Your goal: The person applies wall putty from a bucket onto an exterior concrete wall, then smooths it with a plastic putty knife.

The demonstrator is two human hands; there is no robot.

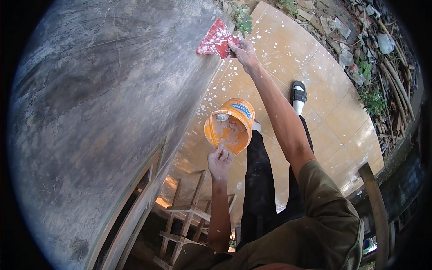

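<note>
At the wall's edge, my right hand (245, 55) grips a red scraper (215, 39) with a broad triangular blade. White smears cover the blade, which lies against or very close to the grey wall (112, 85); contact is hard to tell. Below it, my left hand (220, 163), dusted white, is closed on the handle of an orange bucket (244, 109). The bucket tilts so that its mouth shows, with pale residue on the inside. A small round greyish thing (222, 117) sits near its rim.
Tan floor tiles (288, 49), spattered white, run along the wall. A wooden ladder-like frame (189, 209) stands at lower left beside a window frame (130, 207). Litter and sticks (391, 76) lie at far right, and a plant (242, 19) grows by the wall.
</note>
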